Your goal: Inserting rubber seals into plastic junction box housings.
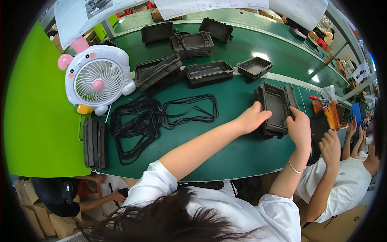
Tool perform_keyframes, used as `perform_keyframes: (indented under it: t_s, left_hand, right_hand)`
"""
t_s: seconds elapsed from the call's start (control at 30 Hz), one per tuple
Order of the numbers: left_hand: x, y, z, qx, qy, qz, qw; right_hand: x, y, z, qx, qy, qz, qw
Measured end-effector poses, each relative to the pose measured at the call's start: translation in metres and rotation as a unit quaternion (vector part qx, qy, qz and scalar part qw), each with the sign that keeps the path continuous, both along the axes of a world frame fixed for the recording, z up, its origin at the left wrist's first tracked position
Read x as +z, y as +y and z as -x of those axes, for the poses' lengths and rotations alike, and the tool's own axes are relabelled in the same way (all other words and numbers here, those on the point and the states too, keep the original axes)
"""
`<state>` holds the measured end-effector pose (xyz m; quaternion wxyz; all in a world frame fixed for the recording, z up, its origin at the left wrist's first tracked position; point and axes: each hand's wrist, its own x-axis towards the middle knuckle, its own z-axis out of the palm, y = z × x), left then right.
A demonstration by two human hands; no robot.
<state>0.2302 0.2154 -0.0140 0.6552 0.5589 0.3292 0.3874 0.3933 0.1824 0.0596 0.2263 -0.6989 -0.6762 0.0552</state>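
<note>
A dark grey plastic case [277, 105] sits on the right part of the green bench, its hollow inside facing up. More dark plastic shows beneath and along its right side; whether these are separate pieces I cannot tell. My left hand [254, 117] grips the case's left wall, thumb on the rim and the other fingers mostly hidden. At the opposite wall, my right hand [299, 124] holds the near right corner, its thumb bent against the rim. Nearest behind the case lies an open shallow case half [254, 67]. Black rubber sealing rings [137, 125] lie in a tangled heap to the left.
Several dark case halves [209, 73] stand along the bench's far side. A white animal-shaped fan [98, 82] and upright stacked dark panels [94, 143] occupy the left. Red-handled pliers [320, 99] lie by an orange tray [332, 115] near a co-worker's hand [330, 147] at right.
</note>
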Motion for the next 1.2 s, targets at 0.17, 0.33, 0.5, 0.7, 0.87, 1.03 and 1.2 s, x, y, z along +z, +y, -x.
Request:
perform_keyframes:
  t_s: [0.17,0.33,0.5,0.7,0.87,1.03,1.2]
  left_hand:
    - [-0.008,0.007,-0.035,-0.058,-0.009,0.003,0.998]
    - [-0.020,0.022,-0.043,-0.049,-0.006,-0.033,0.998]
    - [0.012,0.038,0.039,0.187,0.200,-0.366,0.889]
    - [0.014,0.070,0.130,0.182,0.658,-0.280,0.675]
    - [0.025,0.048,0.131,0.071,0.676,-0.242,0.692]
    - [0.015,0.041,0.136,0.101,0.666,-0.271,0.687]
    - [0.007,0.036,0.138,0.129,0.659,-0.303,0.676]
  right_hand:
    - [0.007,0.003,-0.026,-0.065,-0.043,0.007,0.997]
    - [0.007,0.012,-0.046,-0.129,-0.165,-0.033,0.977]
    - [0.055,0.041,0.006,0.116,-0.022,-0.043,0.992]
    - [0.013,0.179,0.070,0.276,-0.244,0.098,0.925]
    - [-0.027,0.201,0.081,0.215,-0.373,0.238,0.870]
    - [-0.009,0.211,0.041,0.134,-0.396,0.171,0.892]
    - [0.013,0.227,-0.060,0.097,-0.387,0.124,0.908]
